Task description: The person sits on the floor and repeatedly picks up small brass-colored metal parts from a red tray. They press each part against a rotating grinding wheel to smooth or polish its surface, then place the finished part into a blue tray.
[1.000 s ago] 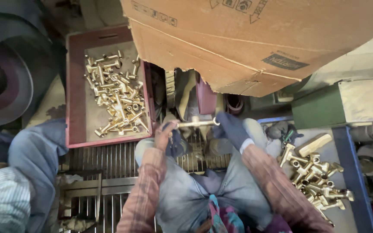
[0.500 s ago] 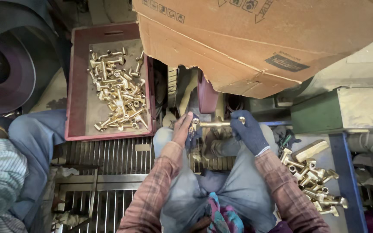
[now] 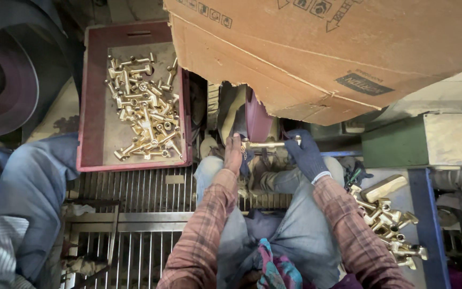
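Observation:
A brass fitting [image 3: 266, 144], long and golden, is held level between both hands in front of a reddish wheel [image 3: 256, 119] under the cardboard. My left hand [image 3: 234, 154] is bare and grips its left end. My right hand [image 3: 306, 155], in a dark blue glove, grips its right end. Both sleeves are plaid. My knees in blue jeans [image 3: 295, 225] lie just below the hands.
A dark red crate [image 3: 92, 96] at the left holds several brass fittings [image 3: 145, 112]. More brass parts [image 3: 389, 219] lie at the right beside a blue bar. A large cardboard sheet [image 3: 322, 48] hangs overhead. Another person's legs [image 3: 22, 192] are at the left. A metal grate [image 3: 145, 214] lies underfoot.
Both hands, with the brass fitting, have stayed at the wheel, shifting slightly up and right in view. The view has swung a little, and the person at the left shifted.

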